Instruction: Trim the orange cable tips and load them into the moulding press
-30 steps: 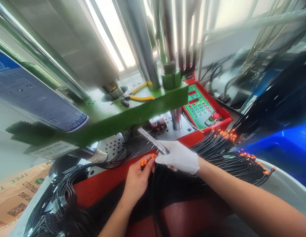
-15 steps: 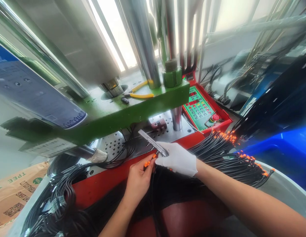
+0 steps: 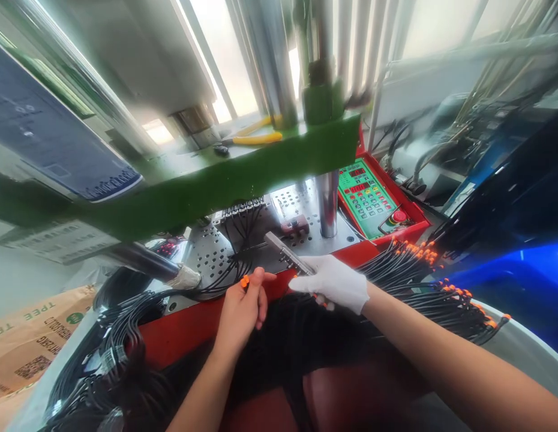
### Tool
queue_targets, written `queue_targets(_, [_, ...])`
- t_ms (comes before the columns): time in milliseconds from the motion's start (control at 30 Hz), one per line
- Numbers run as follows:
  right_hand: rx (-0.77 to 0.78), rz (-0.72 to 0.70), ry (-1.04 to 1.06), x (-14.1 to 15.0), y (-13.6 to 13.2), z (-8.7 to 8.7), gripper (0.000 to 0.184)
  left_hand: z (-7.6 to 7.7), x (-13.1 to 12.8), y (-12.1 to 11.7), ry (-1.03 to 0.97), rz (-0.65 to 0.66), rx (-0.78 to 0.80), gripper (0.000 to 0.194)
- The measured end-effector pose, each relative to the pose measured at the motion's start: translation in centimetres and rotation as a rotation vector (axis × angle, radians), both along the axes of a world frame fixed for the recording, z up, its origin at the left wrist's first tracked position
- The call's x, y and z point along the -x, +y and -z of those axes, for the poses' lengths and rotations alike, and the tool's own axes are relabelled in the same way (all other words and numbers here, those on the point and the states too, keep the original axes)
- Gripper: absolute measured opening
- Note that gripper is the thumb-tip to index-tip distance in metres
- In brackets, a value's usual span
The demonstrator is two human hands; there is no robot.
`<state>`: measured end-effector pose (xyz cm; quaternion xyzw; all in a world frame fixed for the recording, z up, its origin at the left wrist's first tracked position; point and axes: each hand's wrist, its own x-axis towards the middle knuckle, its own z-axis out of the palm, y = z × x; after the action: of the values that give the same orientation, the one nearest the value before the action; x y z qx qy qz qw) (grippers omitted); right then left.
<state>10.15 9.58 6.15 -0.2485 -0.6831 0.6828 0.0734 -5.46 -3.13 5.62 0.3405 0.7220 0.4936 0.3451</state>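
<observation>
My right hand (image 3: 335, 283), in a white glove, is closed round a narrow metal bar (image 3: 285, 252) with small pins along its side. The bar points up and to the left, towards the press bed. A bit of orange shows under the gloved fingers. My bare left hand (image 3: 243, 312) is apart from the bar, to its lower left. Small orange caps (image 3: 245, 281) are tucked between its thumb and forefinger; its other fingers are loosely curled. Behind the hands, black cables (image 3: 238, 261) run to a metal fixture (image 3: 243, 207) on the perforated bed.
A green press plate (image 3: 225, 174) spans above the bed, with yellow-handled pliers (image 3: 258, 138) on top. A red control box (image 3: 373, 198) stands at right. Orange-tipped cables (image 3: 409, 282) fill the right side; cable bundles (image 3: 112, 342) and a brown paper sack (image 3: 40, 342) are at left.
My left hand has pulled away from the bar to the left, taking orange caps with it. My right hand still holds the bar, shifted slightly right. The view has tilted, showing more of the bed.
</observation>
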Motion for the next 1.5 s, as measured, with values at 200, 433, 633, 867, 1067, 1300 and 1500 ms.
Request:
queue_targets(200, [-0.073,-0.015,0.004,0.1,-0.4,-0.1,0.027,0.4,-0.9,0.3,-0.441,0.068,-0.188,0.024])
queue_targets(433, [-0.162,0.003,0.128,-0.1,-0.3,-0.3,0.018,0.4,-1.2,-0.1,-0.290,0.140,-0.084,0.026])
queue_targets(633, [-0.143,-0.012,0.171,-0.2,-0.4,-0.4,0.018,0.4,-1.1,-0.2,-0.285,0.142,-0.062,0.031])
queue_targets(867, [-0.045,-0.062,0.096,-0.3,-0.3,-0.4,0.029,0.6,-1.2,-0.1,-0.229,0.132,-0.105,0.024])
queue_targets(1067, [-0.188,-0.010,0.201,-0.3,-0.4,-0.4,0.018,0.5,-1.4,-0.3,-0.119,0.158,-0.054,0.028])
queue_targets(1300, [-0.164,-0.041,0.221,-0.3,-0.5,-0.5,0.016,0.5,-1.4,-0.3,-0.054,0.173,-0.057,0.031])
queue_targets(1500, [-0.200,-0.044,0.204,-0.2,-0.6,-0.7,0.019,0.3,-1.4,-0.3,-0.017,0.206,-0.029,0.032])
